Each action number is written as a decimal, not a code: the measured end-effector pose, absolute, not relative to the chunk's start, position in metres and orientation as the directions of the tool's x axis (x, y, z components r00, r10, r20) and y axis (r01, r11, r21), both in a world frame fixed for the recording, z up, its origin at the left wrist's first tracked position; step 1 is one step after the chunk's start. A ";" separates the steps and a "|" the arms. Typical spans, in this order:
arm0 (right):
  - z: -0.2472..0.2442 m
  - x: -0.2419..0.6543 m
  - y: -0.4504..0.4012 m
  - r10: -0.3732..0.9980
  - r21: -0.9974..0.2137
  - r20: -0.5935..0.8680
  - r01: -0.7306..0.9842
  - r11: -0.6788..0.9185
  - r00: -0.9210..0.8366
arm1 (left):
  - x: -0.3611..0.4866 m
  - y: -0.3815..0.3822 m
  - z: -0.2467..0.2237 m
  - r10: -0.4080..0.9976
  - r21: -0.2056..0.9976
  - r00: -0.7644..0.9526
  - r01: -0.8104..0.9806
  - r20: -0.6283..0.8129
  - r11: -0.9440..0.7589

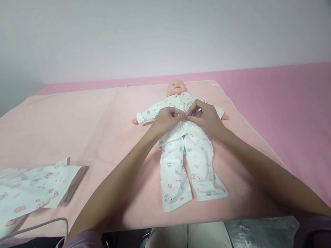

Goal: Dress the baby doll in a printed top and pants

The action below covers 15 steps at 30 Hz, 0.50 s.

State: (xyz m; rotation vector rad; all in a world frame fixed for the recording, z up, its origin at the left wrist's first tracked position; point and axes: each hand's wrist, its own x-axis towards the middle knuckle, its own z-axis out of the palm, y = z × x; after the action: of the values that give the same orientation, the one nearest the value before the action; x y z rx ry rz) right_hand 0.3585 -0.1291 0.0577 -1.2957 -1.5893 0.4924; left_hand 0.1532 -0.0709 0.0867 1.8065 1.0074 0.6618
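A baby doll (176,87) lies on its back, head toward the wall and arms spread out. It wears a white printed baby top (152,110) and matching baby trousers (175,170), whose legs point toward me. My left hand (169,119) and my right hand (203,115) meet over the front of the top, at the doll's belly. Both pinch the cloth along the front opening, thumbs and fingertips almost touching. Whether a fastener sits between the fingertips is too small to make out. Near the neck, the top's front edges lie together.
A peach mat (106,106) lies under the doll, over a pink cloth (302,116) on the table. Folded printed baby clothing (32,187) lies at the left. A pale cable (39,225) runs by the front left edge. A plain wall (154,29) stands behind.
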 end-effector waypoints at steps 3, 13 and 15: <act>0.062 0.363 -0.131 0.932 -0.811 0.363 0.496 0.310 0.012 | 0.153 -0.070 0.085 0.848 0.919 0.530 0.337 -0.007 -0.203; 0.060 0.368 -0.128 0.928 -0.780 0.343 0.507 0.367 -0.143 | 0.145 -0.064 0.080 0.797 0.968 0.599 0.235 -0.073 -0.088; 0.059 0.370 -0.129 0.935 -0.801 0.325 0.484 0.353 -0.144 | 0.146 -0.066 0.079 0.810 0.953 0.586 0.258 -0.024 -0.159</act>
State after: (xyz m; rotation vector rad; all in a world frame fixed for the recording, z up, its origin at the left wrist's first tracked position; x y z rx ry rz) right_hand 0.3697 -0.1295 0.0589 -1.2572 -1.7718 0.6724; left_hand 0.1460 -0.0661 0.0789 1.7079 0.8909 0.6207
